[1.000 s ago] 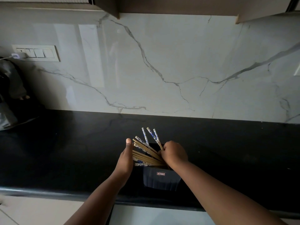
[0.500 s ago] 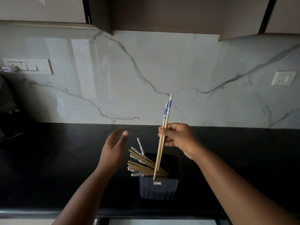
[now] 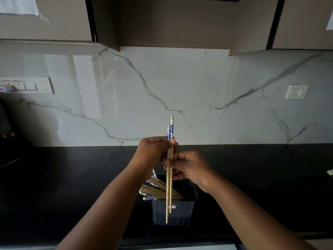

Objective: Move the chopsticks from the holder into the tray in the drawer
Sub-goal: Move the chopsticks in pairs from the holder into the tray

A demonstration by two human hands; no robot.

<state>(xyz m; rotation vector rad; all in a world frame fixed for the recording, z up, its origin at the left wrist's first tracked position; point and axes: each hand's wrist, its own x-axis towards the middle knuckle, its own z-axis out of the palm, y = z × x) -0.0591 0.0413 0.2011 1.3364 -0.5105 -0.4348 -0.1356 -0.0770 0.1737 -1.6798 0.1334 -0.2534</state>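
A pair of wooden chopsticks (image 3: 169,192) with blue-and-white tops stands upright in the air above the dark holder (image 3: 173,212). My left hand (image 3: 153,152) pinches the pair near the patterned tops, and my right hand (image 3: 189,166) grips the shafts just below. Several more chopsticks (image 3: 155,191) lean to the left inside the holder, which sits near the front of the black counter (image 3: 72,177). No drawer or tray is in view.
A marble backsplash rises behind the counter, with a switch panel (image 3: 27,85) at the left and a socket (image 3: 296,92) at the right. Wall cabinets (image 3: 171,20) hang overhead. A dark object sits at the far left edge.
My right hand lifted two chopsticks out of the holder. My left hand has come up from beside the holder and closed on their upper part. The view has tilted upward.
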